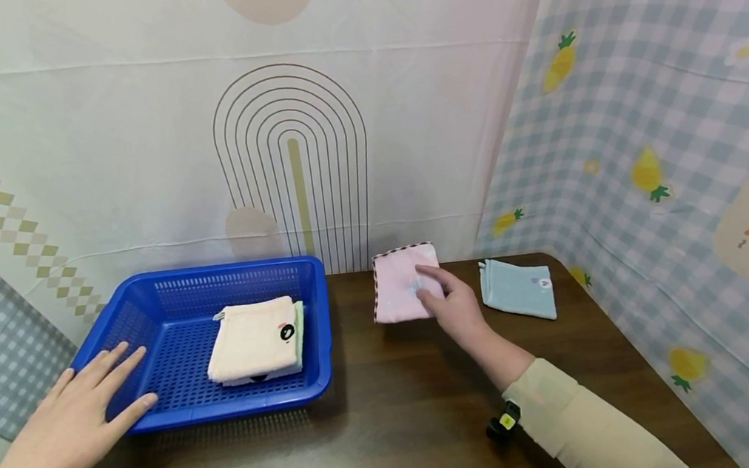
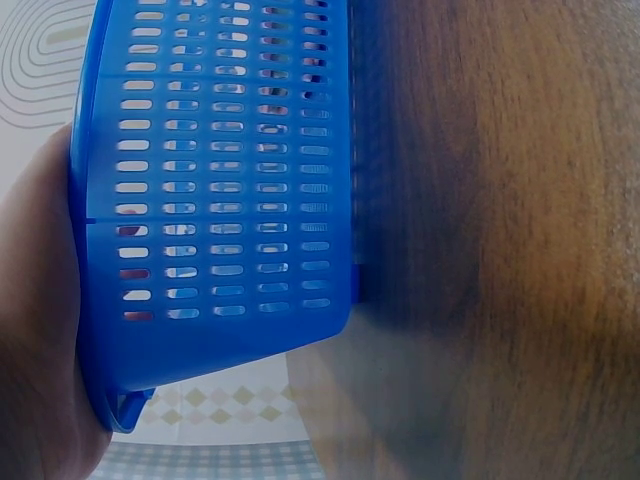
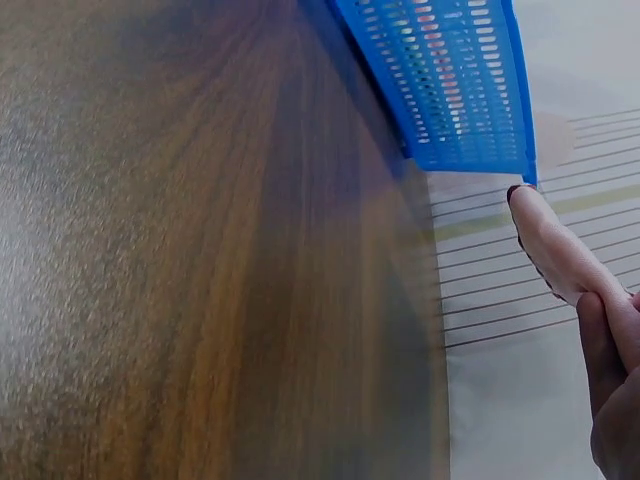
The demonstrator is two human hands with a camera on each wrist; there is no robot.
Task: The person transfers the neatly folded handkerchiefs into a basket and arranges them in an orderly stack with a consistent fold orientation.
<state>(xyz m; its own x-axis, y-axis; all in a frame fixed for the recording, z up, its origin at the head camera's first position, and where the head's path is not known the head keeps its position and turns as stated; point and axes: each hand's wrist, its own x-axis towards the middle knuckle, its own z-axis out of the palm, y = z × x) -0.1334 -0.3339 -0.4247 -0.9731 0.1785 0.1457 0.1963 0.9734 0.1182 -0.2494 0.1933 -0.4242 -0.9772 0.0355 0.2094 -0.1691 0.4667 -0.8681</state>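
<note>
My right hand (image 1: 455,307) pinches a folded pink towel (image 1: 399,282) with a dark checked edging, thumb and fingers at its right side. In the right wrist view the pink towel (image 3: 565,245) hangs above the table beside the basket's end. My left hand (image 1: 76,416) lies with fingers spread over the left front corner of a blue plastic basket (image 1: 256,406); in the left wrist view it is right at the rim. Inside the basket, toward its right side, a cream folded towel (image 1: 253,337) with a black round patch tops a small stack with a green edge showing.
A folded light blue towel (image 1: 516,290) lies at the table's back right corner. The dark brown wooden table (image 1: 391,426) meets printed cloth hangings (image 1: 417,111) behind and at the sides. A wristband with a small black device (image 1: 503,423) sits on my right sleeve.
</note>
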